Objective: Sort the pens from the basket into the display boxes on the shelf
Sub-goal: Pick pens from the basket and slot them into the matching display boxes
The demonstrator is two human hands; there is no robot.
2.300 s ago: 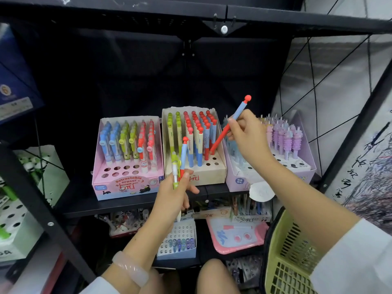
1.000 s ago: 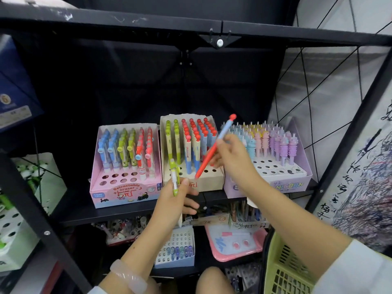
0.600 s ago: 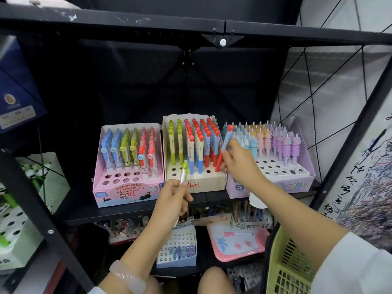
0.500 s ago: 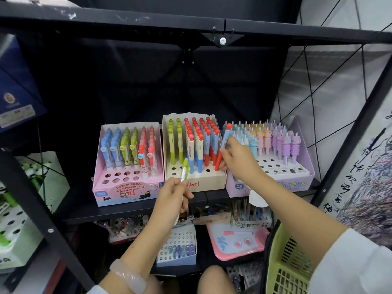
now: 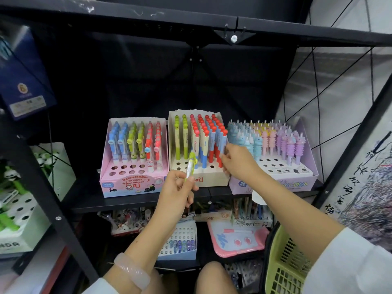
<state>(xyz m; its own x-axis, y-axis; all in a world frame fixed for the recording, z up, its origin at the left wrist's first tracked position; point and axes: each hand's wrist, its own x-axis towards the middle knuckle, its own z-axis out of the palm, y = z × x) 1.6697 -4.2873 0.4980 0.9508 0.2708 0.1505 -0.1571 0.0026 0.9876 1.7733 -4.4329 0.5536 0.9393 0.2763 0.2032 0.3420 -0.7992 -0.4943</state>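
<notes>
A black metal shelving unit [image 5: 135, 203] fills the view, its upper shelf [image 5: 191, 20] crossing the top with a triangular bracket [image 5: 233, 36] bolted at its middle. The space behind the shelf is dark, while a pale wall [image 5: 331, 85] at right is lit and crossed by thin black wires [image 5: 314, 66]. A slanted black post [image 5: 36, 166] runs down the left side.

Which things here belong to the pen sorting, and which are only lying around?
Belong to the job:
- green pen in left hand
- right hand at the red and blue pen
- middle box
- pink box
- purple box
- yellow basket

Lying about:
- drawing board
- navy box
</notes>
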